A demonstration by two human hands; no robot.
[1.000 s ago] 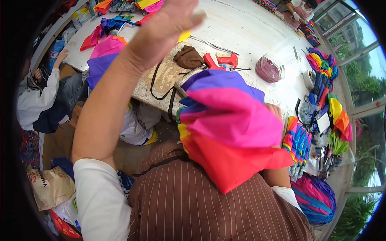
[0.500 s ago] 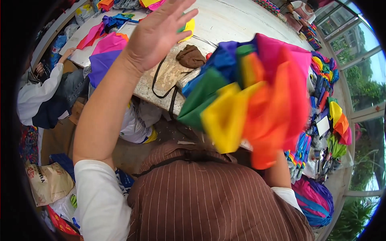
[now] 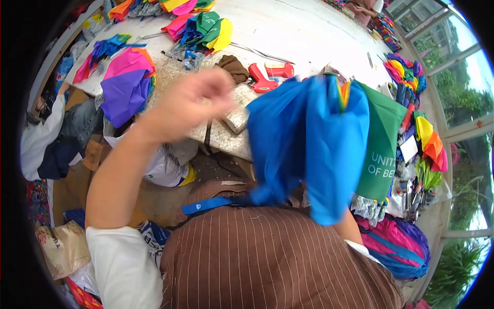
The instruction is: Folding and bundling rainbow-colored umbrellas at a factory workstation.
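Observation:
A loosely folded umbrella [image 3: 337, 149] of blue and green panels, with some orange and yellow at its top, hangs in the air before my apron. White printing shows on the green panel. A blue strap [image 3: 208, 205] stretches left from it across my waist. My right forearm [image 3: 349, 226] rises behind the fabric, which hides the hand; the umbrella is held up on that side. Apart from the cloth, my left hand [image 3: 195, 100] is raised over the table's near edge, blurred by motion, its fingers seemingly bent.
On the white table [image 3: 303, 31] lie a red handheld tool [image 3: 262, 78], a brown cloth bundle [image 3: 232, 69] and a purple-pink umbrella [image 3: 126, 92]. More folded umbrellas [image 3: 206, 31] sit farther back. Colourful stacks [image 3: 406, 77] line the right side. Another person's sleeve [image 3: 43, 131] shows at left.
The umbrella has turned, so blue and green panels face me instead of yellow, orange and pink. My left hand has come down from its spread, raised position. The strap now shows.

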